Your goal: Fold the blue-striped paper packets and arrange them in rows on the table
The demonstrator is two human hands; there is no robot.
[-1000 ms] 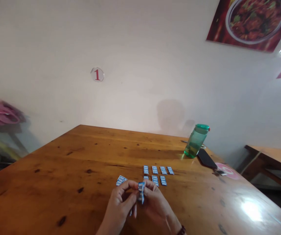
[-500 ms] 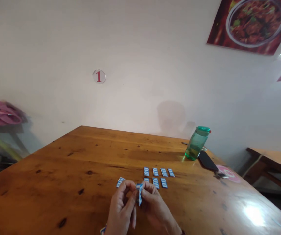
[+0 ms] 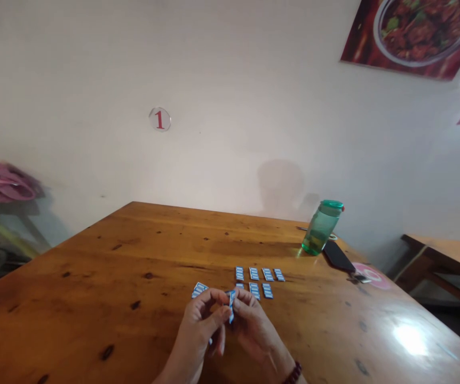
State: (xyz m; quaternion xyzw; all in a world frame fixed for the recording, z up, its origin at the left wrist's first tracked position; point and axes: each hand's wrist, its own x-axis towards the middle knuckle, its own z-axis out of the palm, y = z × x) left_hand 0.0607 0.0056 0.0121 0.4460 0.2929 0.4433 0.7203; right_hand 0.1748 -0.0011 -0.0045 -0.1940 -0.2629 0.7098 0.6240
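Observation:
Between my two hands, in front of my body, is a small blue-and-white printed strip [image 3: 231,309], seen nearly edge-on. My left hand [image 3: 196,326] pinches it from one side with thumb and forefinger. From the other side, the curled fingers of my right hand [image 3: 259,332] grip it, and a dark beaded bracelet [image 3: 294,372] circles that wrist. Just beyond my left fingers lies a blue-and-white printed piece [image 3: 199,289], partly covered. Past my right hand, several similar small pieces [image 3: 254,273] lie flat in two rows; my fingers partly hide the nearer row.
A green bottle [image 3: 323,228] stands toward the back right of the wooden table [image 3: 94,298]. Near it lie a black phone [image 3: 339,256], keys [image 3: 360,278] and a pink round item [image 3: 378,278]. The wall [image 3: 214,106] rises behind the table.
The view has tilted slightly down. The strip's sideways part, visible at my left fingertips before, has turned out of sight. The blue-white item by my left wrist no longer shows.

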